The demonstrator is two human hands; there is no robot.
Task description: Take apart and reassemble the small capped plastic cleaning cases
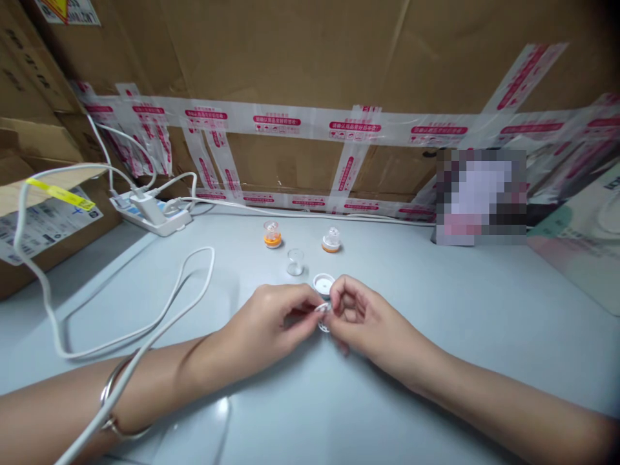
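Observation:
Between the fingertips of my left hand [283,320] and my right hand [363,320] is a small white plastic part [323,309] with holes or spokes. Both hands pinch it from opposite sides, and the fingers hide much of it. Just beyond lies a round white cap [323,285], its shallow inside facing up. A small clear cup [295,261] stands behind my left fingers. Farther back are two small assembled pieces: one orange with a clear top [272,235], the other white and clear with an orange base [331,240].
A white power strip [155,213] with plugs sits at the back left. Its white cable [169,323] loops over the table and across my left forearm. A large taped cardboard box [290,71] walls the back. A pale box [581,232] stands at the right.

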